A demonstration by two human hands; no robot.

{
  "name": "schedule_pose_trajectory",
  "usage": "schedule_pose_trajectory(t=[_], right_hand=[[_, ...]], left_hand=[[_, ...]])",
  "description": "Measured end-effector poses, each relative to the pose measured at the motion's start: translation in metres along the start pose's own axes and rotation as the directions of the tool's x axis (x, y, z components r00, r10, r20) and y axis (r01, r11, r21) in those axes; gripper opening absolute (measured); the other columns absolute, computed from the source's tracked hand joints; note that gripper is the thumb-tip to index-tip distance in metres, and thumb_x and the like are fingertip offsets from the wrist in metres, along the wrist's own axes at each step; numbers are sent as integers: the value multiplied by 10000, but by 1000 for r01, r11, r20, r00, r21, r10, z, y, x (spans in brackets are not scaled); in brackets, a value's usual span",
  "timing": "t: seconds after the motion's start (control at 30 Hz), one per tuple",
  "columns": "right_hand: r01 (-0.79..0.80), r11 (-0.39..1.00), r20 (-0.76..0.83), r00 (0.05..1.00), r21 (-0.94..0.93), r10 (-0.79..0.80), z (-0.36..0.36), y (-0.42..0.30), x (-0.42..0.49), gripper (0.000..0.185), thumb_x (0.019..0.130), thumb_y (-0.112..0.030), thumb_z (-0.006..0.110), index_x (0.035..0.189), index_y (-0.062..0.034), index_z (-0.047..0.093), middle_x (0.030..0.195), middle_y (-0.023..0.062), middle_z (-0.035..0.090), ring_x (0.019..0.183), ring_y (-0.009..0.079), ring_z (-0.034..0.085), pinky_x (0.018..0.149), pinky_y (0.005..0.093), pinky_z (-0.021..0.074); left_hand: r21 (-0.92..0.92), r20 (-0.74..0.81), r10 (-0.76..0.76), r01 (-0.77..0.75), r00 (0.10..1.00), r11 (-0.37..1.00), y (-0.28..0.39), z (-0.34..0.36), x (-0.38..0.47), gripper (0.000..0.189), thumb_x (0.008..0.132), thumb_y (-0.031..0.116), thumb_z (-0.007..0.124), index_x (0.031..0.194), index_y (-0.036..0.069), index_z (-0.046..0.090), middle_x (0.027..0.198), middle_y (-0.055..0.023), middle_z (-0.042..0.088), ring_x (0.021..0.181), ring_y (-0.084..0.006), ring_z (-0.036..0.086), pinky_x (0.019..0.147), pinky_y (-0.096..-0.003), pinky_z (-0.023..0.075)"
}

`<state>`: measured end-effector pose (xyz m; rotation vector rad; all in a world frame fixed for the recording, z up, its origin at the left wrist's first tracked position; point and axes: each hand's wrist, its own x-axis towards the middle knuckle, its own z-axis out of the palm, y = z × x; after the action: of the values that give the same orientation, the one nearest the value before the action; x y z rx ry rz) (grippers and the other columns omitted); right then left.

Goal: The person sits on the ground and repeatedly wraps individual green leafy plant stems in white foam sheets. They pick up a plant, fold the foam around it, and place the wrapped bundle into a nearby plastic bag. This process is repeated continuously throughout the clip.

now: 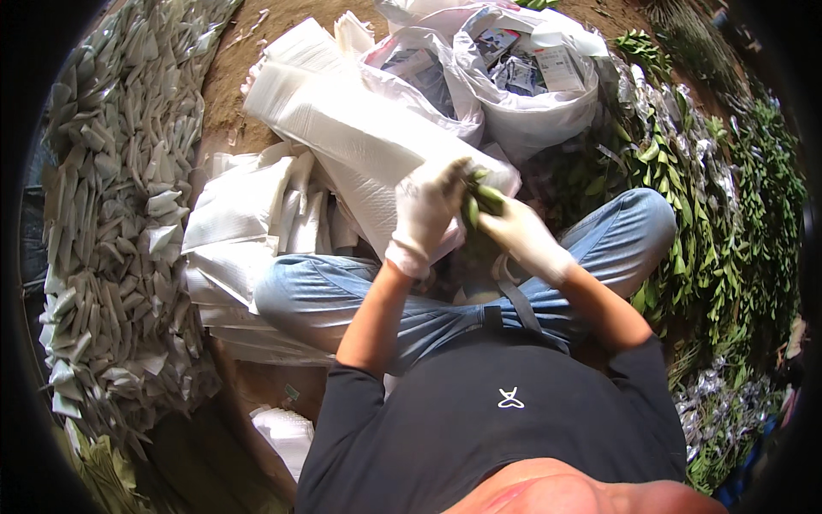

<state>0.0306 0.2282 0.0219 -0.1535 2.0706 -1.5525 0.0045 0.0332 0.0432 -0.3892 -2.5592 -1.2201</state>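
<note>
My left hand (427, 205), in a white knit glove with dark smudges on its fingers, grips the upper part of a small bunch of green leaves (473, 209). From the other side my right hand (525, 241), gloved in white too, holds the lower right of the same bunch. Both hands are raised above my crossed legs. Blur hides the plant's stem and the exact fingertip contact. Long white quilted packing sheets (359, 122) lie beneath and beyond my left hand, their near ends partly behind it.
Stacked white padded sleeves (234, 212) rest left of my knee. Dense rows of white wrapped packets (122, 212) line the far left. White plastic bags (533, 122) with small printed packets stand ahead. Leafy plants (700, 257), some with shiny plastic wrapping, cover the right side.
</note>
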Motion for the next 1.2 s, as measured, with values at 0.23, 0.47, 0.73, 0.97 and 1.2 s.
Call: schedule_pose_trajectory(t=[0.23, 0.47, 0.73, 0.97, 1.2], right_hand=[[423, 689, 177, 899, -589, -401, 56, -9, 63, 259, 950, -116, 615, 1173, -1, 683, 1090, 174, 708, 959, 278, 695, 847, 406, 535], [652, 214, 271, 560, -728, -783, 17, -41, 10, 300, 737, -163, 730, 1031, -153, 671, 979, -2, 653, 972, 210, 661, 920, 394, 525], [728, 544, 228, 664, -418, -712, -24, -117, 27, 175, 876, -152, 771, 1016, -54, 734, 853, 82, 725, 737, 216, 716, 668, 321, 558], [734, 631, 341, 678, -253, -651, -32, -114, 46, 210, 889, -145, 786, 1083, -70, 755, 909, 73, 711, 777, 161, 679, 726, 285, 557], [10, 161, -93, 780, -987, -618, -126, -91, 84, 520, 779, -180, 811, 1259, -62, 649, 1130, 128, 706, 1030, 312, 696, 942, 380, 556]], left_hand=[[136, 98, 40, -53, 994, 989, 17, -32, -38, 380, 817, 39, 714, 1181, 147, 735, 1032, -114, 736, 910, -321, 713, 821, -416, 570], [-143, 110, -275, 288, 955, 947, -5, -68, -30, 540, 883, 15, 723, 1409, 40, 601, 926, -78, 694, 752, -134, 609, 740, -303, 538], [-348, 33, -4, 15, 999, 937, -9, -63, -33, 150, 963, 146, 701, 1068, 48, 744, 978, -82, 756, 961, -316, 723, 1103, -475, 430], [-444, 92, -214, 232, 973, 865, -9, -49, -48, 134, 977, 144, 707, 963, 14, 737, 819, -134, 699, 830, -310, 686, 874, -398, 538], [-434, 100, 27, 19, 995, 901, -28, -58, -67, 103, 930, 99, 716, 1007, 31, 716, 930, -131, 759, 895, -271, 735, 1169, -563, 398]])
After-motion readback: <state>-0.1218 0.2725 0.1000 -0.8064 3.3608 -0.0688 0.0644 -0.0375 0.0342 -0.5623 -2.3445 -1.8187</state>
